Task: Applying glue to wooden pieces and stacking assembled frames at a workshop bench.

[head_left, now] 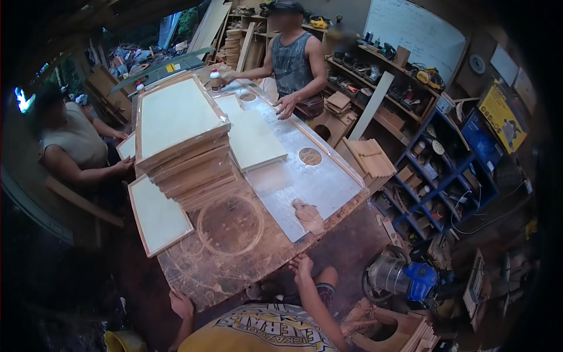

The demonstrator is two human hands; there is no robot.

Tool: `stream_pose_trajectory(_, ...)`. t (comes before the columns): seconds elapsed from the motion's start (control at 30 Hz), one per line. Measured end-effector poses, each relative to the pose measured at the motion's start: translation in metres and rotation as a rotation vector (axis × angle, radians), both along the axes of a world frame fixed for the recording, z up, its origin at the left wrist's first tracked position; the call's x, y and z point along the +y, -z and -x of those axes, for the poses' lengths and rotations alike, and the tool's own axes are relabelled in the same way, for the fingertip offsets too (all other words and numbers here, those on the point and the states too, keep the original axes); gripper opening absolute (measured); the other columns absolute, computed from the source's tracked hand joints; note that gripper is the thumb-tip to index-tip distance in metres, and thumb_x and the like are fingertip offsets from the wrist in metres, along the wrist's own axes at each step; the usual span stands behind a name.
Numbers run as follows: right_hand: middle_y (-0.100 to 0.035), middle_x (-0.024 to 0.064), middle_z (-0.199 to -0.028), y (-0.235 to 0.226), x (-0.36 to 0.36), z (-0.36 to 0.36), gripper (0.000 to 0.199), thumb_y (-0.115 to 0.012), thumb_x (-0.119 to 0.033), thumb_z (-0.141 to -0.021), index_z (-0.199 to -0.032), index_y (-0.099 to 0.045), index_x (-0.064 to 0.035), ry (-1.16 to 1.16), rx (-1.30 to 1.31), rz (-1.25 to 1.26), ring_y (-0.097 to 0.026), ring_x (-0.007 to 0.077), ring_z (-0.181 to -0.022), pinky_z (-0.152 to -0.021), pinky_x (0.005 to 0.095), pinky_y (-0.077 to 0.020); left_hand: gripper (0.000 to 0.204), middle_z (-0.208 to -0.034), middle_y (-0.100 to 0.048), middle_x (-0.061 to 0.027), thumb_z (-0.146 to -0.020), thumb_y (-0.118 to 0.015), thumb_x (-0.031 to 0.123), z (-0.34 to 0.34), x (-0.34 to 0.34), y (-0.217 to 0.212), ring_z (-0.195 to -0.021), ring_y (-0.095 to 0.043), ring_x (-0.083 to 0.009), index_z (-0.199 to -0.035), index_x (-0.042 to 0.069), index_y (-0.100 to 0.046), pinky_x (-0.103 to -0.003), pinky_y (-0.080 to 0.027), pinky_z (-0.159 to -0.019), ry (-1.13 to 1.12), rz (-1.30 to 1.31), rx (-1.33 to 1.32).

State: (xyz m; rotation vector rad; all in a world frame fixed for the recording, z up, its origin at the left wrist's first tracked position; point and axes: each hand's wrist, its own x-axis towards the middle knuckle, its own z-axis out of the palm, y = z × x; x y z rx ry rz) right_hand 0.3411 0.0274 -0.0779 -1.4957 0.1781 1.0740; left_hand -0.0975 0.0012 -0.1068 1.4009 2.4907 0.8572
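Observation:
My left hand is at the near left corner of the worn wooden workbench, fingers mostly straight beside its edge. My right hand is by the near edge, fingers curled; anything inside them is too small to make out. Beyond it, a crumpled tan cloth or glove lies on a shiny metal sheet. On the bench rises a stack of wood-framed panels with pale faces. One framed panel leans out over the left side, and another pale panel rests on the metal sheet.
One person stands at the far side, hands over the bench. Another person at the left touches a panel. A glue bottle stands behind the stack. To the right are a blue cubby shelf and a shop vacuum.

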Motion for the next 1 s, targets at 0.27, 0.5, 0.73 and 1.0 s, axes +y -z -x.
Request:
stream_pose_trajectory(0.27,-0.054,0.0058,-0.057,0.002,0.003,-0.017,0.034,-0.053,-0.034,-0.094,-0.077,-0.055,-0.0045,-0.086,-0.114,0.092,-0.051,0.0168,-0.041,-0.036,0.0289,-0.0428,0.038,-0.106,-0.063,-0.0275,-0.090,-0.049,0.019,-0.012,0.001,-0.018,-0.098,-0.060,-0.0444,-0.122,-0.002,-0.053,-0.051,-0.046,-0.084,0.018,0.017,-0.034)
stream_pose_trajectory(0.5,-0.049,0.0054,-0.052,0.010,0.007,-0.005,0.033,-0.049,-0.027,-0.094,-0.071,-0.053,-0.0042,-0.105,-0.287,0.147,-0.049,0.0165,-0.040,-0.036,0.0309,-0.0377,0.044,-0.112,-0.063,-0.0257,-0.090,-0.050,0.019,-0.012,-0.007,-0.023,-0.101,-0.060,-0.0425,-0.129,0.000,-0.051,-0.049,-0.046,-0.087,-0.023,0.039,0.002)
stream_pose_trajectory(0.73,-0.056,0.0041,-0.064,0.017,-0.014,-0.010,0.027,-0.055,-0.029,-0.092,-0.079,-0.059,-0.0053,-0.085,-0.172,0.002,-0.052,0.0153,-0.046,-0.038,0.0309,-0.0427,0.042,-0.110,-0.064,-0.0250,-0.089,-0.051,0.017,-0.016,-0.005,-0.023,-0.098,-0.062,-0.0424,-0.127,0.001,-0.053,-0.048,-0.047,-0.086,-0.038,0.037,-0.016)
stream_pose_trajectory(1.0,-0.062,0.0057,-0.072,0.074,-0.123,-0.048,0.016,-0.049,-0.021,-0.093,-0.098,-0.058,-0.0082,-0.055,0.142,0.071,-0.057,0.0184,-0.056,-0.049,0.0327,-0.0496,0.031,-0.094,-0.068,-0.0228,-0.092,-0.050,0.022,-0.024,-0.002,-0.032,-0.089,-0.065,-0.0404,-0.113,0.003,-0.062,-0.047,-0.048,-0.079,-0.167,-0.042,-0.152)
